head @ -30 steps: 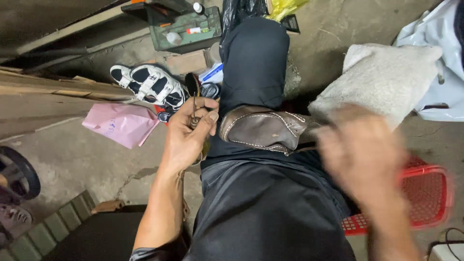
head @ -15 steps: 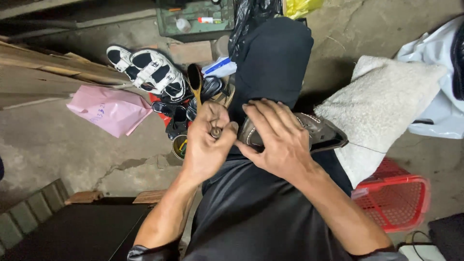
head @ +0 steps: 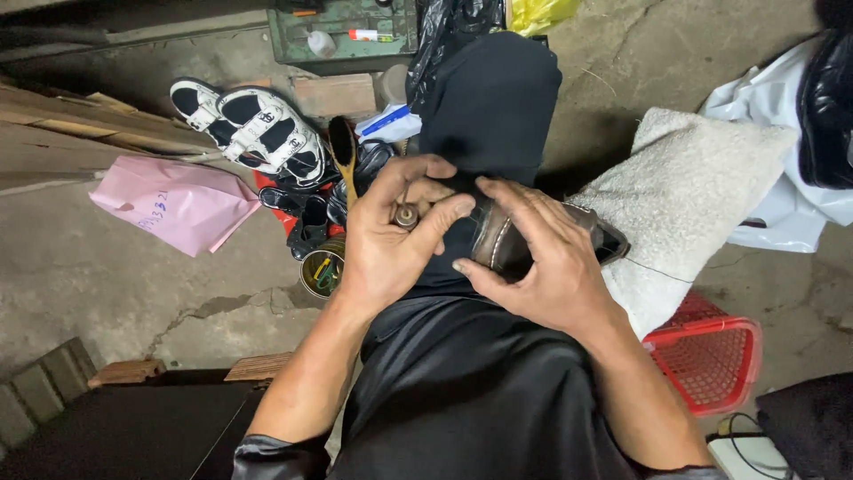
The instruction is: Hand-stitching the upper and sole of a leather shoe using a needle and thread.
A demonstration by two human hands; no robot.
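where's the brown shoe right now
In the head view the brown shoe lies across the person's lap just right of centre, under the right hand, with the left hand beside it and the white cushion to its right.
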